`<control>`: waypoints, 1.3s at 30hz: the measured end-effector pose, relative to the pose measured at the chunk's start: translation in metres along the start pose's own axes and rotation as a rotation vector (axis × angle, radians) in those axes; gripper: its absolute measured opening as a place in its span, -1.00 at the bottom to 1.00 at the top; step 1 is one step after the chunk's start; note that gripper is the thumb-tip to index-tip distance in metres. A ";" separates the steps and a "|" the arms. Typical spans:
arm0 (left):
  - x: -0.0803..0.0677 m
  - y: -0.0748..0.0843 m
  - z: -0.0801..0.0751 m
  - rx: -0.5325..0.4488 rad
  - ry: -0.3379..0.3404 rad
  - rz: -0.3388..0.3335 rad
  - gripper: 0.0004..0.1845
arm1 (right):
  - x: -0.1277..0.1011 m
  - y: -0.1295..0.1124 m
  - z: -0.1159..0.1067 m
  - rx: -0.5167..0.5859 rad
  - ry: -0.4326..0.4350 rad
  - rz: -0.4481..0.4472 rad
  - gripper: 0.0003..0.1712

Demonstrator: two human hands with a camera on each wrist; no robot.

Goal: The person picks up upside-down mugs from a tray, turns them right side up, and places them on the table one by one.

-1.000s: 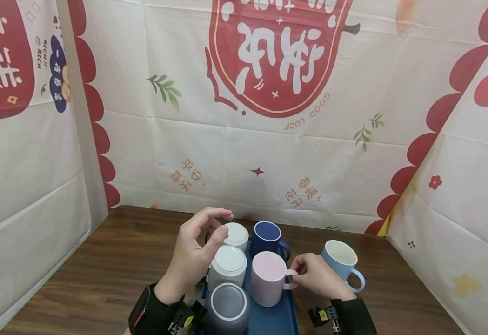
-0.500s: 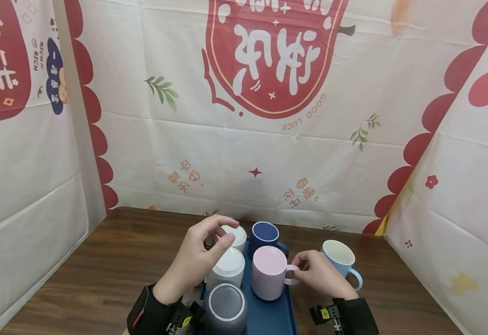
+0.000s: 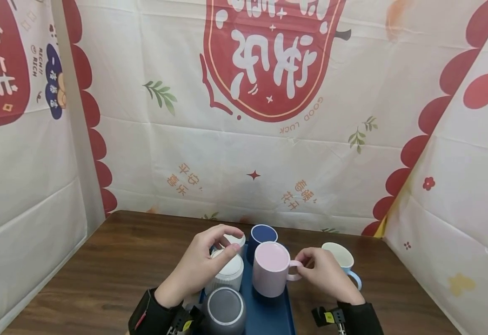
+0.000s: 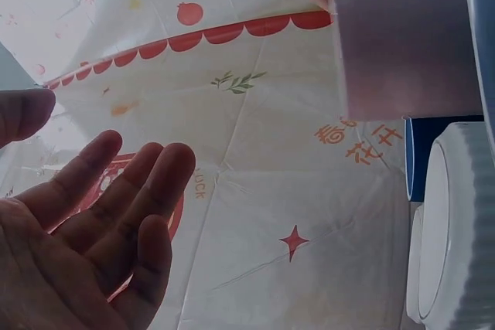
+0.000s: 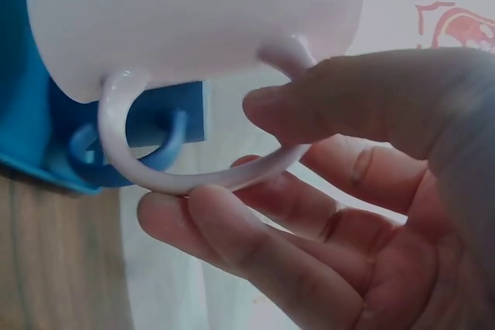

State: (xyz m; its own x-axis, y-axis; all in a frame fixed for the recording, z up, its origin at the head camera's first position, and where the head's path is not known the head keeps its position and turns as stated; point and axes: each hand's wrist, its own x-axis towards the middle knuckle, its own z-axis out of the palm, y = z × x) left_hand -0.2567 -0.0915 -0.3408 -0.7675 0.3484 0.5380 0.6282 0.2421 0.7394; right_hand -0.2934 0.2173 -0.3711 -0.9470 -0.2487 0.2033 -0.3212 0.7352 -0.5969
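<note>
My right hand (image 3: 321, 272) pinches the handle of a pink mug (image 3: 270, 274) between thumb and fingers. The mug is bottom up, and a dark shadow lies under it on the blue tray (image 3: 264, 321). In the right wrist view the thumb presses one side of the handle (image 5: 116, 125) while fingers curl beneath it. My left hand (image 3: 206, 258) hovers over two white cups, the nearer one ribbed (image 3: 229, 275), with its fingers loosely bent and nothing in them. In the left wrist view its palm (image 4: 54, 268) is apart from the mugs.
A grey cup (image 3: 226, 314) stands at the tray's near end. Behind the pink mug is a navy mug (image 3: 263, 234). On the wooden table (image 3: 80, 279), right of the tray, stands a light blue mug (image 3: 339, 255), partly behind my right hand. Printed cloth (image 3: 252, 149) encloses the back and sides.
The pink mug has risen off the tray in my right hand and now covers more of the navy mug. My left hand has shifted slightly to the right over the white cups.
</note>
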 end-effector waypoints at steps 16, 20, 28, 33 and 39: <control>0.001 -0.004 0.002 0.026 -0.032 0.007 -0.68 | -0.011 -0.036 -0.014 0.011 0.200 -0.034 -0.90; 0.002 -0.005 0.004 0.028 -0.054 -0.022 -0.62 | -0.014 -0.041 -0.015 0.035 0.244 -0.074 -0.87; 0.000 -0.004 0.009 0.050 -0.100 -0.016 -0.55 | -0.023 -0.052 -0.018 0.123 0.270 -0.138 -0.87; -0.001 -0.001 0.010 0.050 -0.109 -0.018 -0.55 | -0.026 -0.059 -0.018 0.134 0.281 -0.170 -0.89; -0.001 -0.001 0.010 0.033 -0.113 -0.021 -0.48 | -0.028 -0.067 -0.016 0.162 0.325 -0.194 -0.89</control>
State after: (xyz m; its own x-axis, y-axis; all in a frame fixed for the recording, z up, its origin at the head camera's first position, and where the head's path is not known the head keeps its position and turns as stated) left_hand -0.2549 -0.0826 -0.3463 -0.7625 0.4423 0.4721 0.6173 0.2792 0.7355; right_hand -0.2455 0.1849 -0.3238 -0.8277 -0.1417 0.5430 -0.5143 0.5788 -0.6329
